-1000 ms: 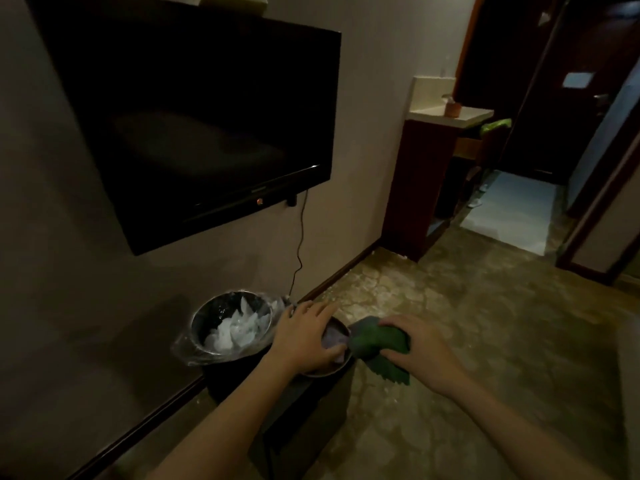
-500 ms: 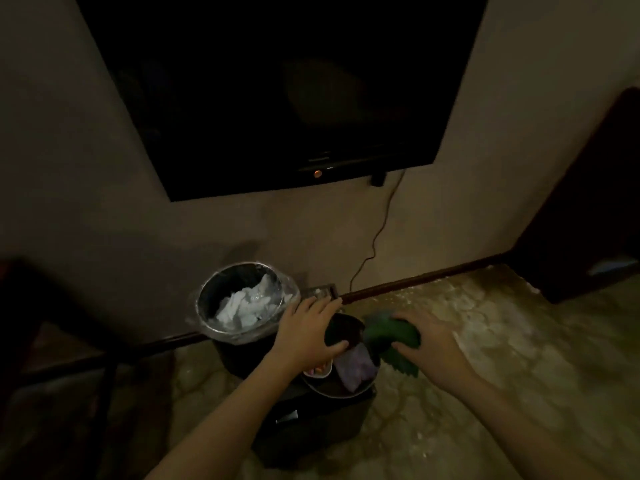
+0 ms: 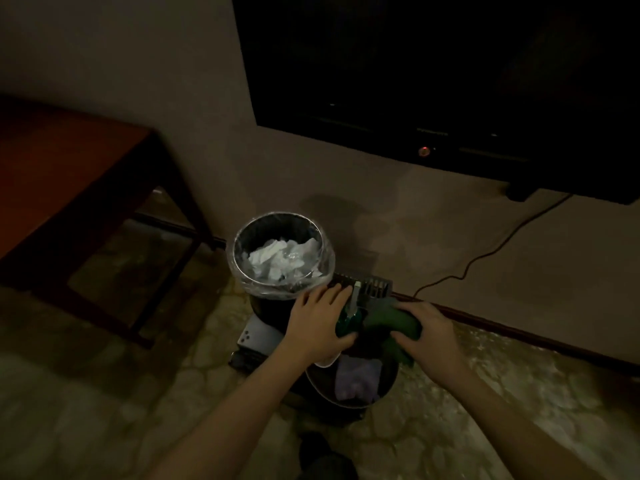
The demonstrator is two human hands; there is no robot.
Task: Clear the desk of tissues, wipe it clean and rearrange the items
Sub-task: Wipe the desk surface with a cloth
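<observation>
**A:** What do your hands have?

**B:** My right hand [image 3: 427, 329] is bunched round a soft green cloth [image 3: 388, 322], fingers curled into its folds. My left hand [image 3: 320, 320] lies with fingers nearly straight along a glossy green bottle [image 3: 347, 321], thumb tucked beneath it. Whether I truly clasp it I cannot tell.

**A:** And the tissues?

**B:** Crumpled white tissues [image 3: 282, 259], a heap I cannot count, sit in one round metal bin [image 3: 277, 225] lined with a crinkly clear bag. It stands just beyond my left hand, by the wall. The desk [image 3: 69, 161], smooth reddish-brown wood with square legs, stands well off to the left.

**A:** Anything else? Any writing?

**B:** Two cloths in all: the green one, and a lilac cloth [image 3: 356, 379] in a dark round basin [image 3: 323, 382] near me, below my hands. One black television [image 3: 450, 64] hangs on the far wall to the right. The mark on its lower edge is too blurred to read. The floor [image 3: 502, 393] has a pebbled pattern.
</observation>
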